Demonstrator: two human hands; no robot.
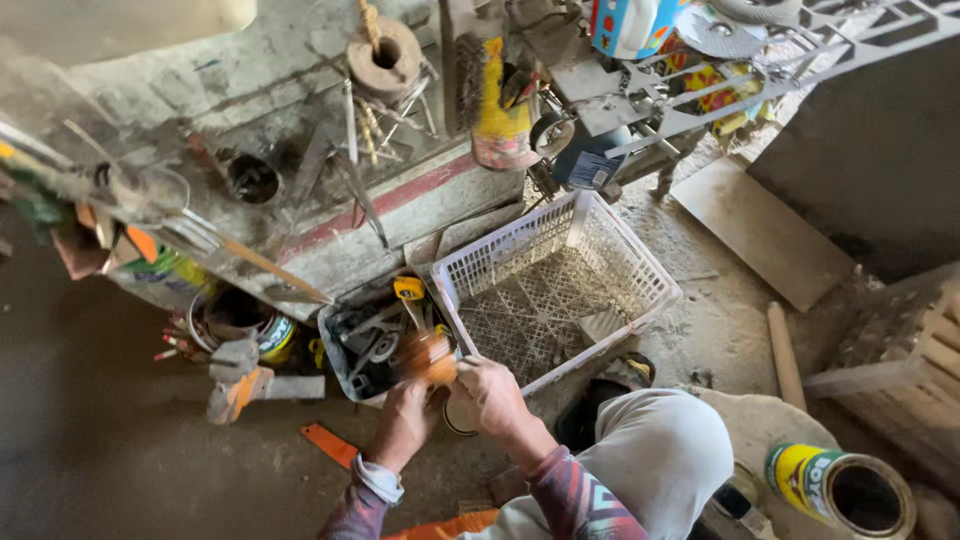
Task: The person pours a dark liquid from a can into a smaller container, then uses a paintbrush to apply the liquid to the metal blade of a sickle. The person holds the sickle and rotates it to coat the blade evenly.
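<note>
Hands: left hand (pixel 405 420) and right hand (pixel 490 392) both pinch a blurred orange tool (pixel 428 355), just left of the white basket (pixel 655 285). Slip risk: tool drops into the parts tray (pixel 340 360) beside the basket.

Patterned maroon-and-grey long sleeves (pixel 570 495) with pale cuffs, light grey trousers (pixel 660 460).

A cluttered workshop: dusty bench (pixel 330 240), scattered tools, paint tins (pixel 840 485).

A yellow-and-green labelled tin (pixel 838 487) lies on its side near right, another labelled tin (pixel 243 322) stands left, and a blue-and-white jug (pixel 628 25) sits far
</note>
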